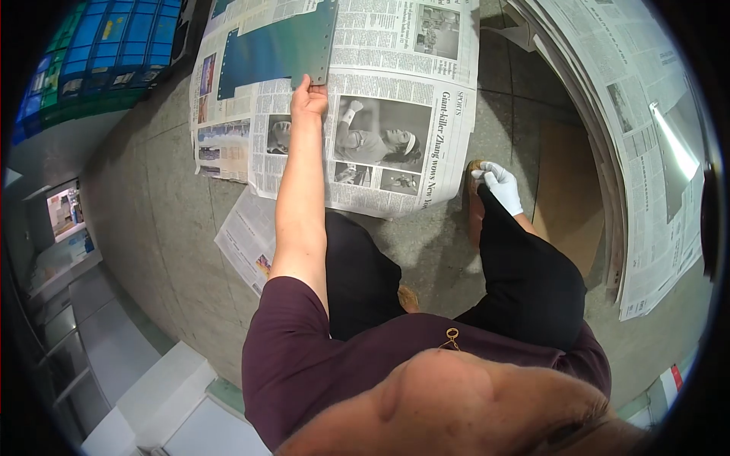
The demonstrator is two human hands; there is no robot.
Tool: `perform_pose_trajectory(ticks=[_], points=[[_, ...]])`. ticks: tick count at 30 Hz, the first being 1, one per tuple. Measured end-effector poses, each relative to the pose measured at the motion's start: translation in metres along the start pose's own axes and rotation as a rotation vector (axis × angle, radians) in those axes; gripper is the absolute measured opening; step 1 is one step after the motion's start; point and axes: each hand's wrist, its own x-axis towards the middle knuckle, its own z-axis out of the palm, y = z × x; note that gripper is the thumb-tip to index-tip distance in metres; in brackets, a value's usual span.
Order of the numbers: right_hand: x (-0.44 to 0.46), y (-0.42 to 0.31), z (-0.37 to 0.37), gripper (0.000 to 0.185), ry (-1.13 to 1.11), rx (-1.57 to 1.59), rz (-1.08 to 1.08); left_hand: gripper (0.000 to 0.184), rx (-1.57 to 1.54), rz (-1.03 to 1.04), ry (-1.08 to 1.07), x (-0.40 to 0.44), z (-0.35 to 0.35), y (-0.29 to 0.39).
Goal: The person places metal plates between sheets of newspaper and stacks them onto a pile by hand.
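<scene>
My bare left hand (309, 99) is closed on the near edge of a flat metal plate (277, 45), its thumb on top. The plate has a blue-green sheen, small holes along its edges and a stepped outline. It lies on newspaper sheets (449, 114) spread in front of me. My right hand (500, 186), in a white glove, is down by my right foot. Its fingers are pressed together at the pointed hem of my black trouser leg (517, 258), pinching the cloth.
At the right, a tall stack layered with newspaper (635, 159) carries a shiny metal piece (677, 152). Brown cardboard (566, 197) leans beside it. Blue and green crates (114, 45) stand at the upper left. A loose newspaper sheet (243, 235) lies on the grey floor (175, 220).
</scene>
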Motion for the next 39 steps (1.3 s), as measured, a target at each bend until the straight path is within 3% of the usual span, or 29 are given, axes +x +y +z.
perform_pose_trajectory(ticks=[5,8,11,15,18,19,20,23,29,36,39], points=[[0.013,-0.035,0.012,0.028,-0.102,0.098,-0.176,0.006,0.094,0.083,-0.164,-0.048,-0.006,0.008],[0.021,-0.088,0.027,0.038,-0.271,-0.135,-0.224,0.011,0.242,0.124,-0.325,-0.124,0.0,0.002],[0.029,-0.124,0.049,0.058,-0.477,-0.022,-0.192,0.018,0.348,0.123,-0.353,-0.194,0.013,-0.018],[0.026,-0.146,0.073,0.081,-0.718,0.353,-0.14,0.022,0.452,0.057,-0.38,-0.245,0.002,-0.042],[0.029,-0.136,0.067,0.07,-0.8,0.496,-0.099,0.018,0.509,0.043,-0.442,-0.262,-0.024,-0.057],[0.013,-0.144,0.072,0.052,-0.699,0.548,-0.128,0.016,0.531,0.052,-0.464,-0.262,-0.033,-0.06],[0.017,-0.139,0.063,0.038,-0.775,0.529,-0.077,0.014,0.539,0.053,-0.458,-0.267,-0.033,-0.061],[0.014,-0.121,0.059,0.023,-0.642,0.538,0.051,0.012,0.626,0.06,-0.392,-0.277,-0.031,-0.064],[0.015,-0.108,0.057,0.027,-0.702,0.517,0.044,0.012,0.71,0.095,-0.414,-0.278,-0.046,-0.067],[0.013,-0.109,0.063,0.046,-0.782,0.592,0.101,0.019,0.71,0.061,-0.433,-0.277,-0.059,-0.064],[0.022,-0.102,0.065,0.04,-0.806,0.602,0.143,0.021,0.692,0.02,-0.424,-0.284,-0.052,-0.066]])
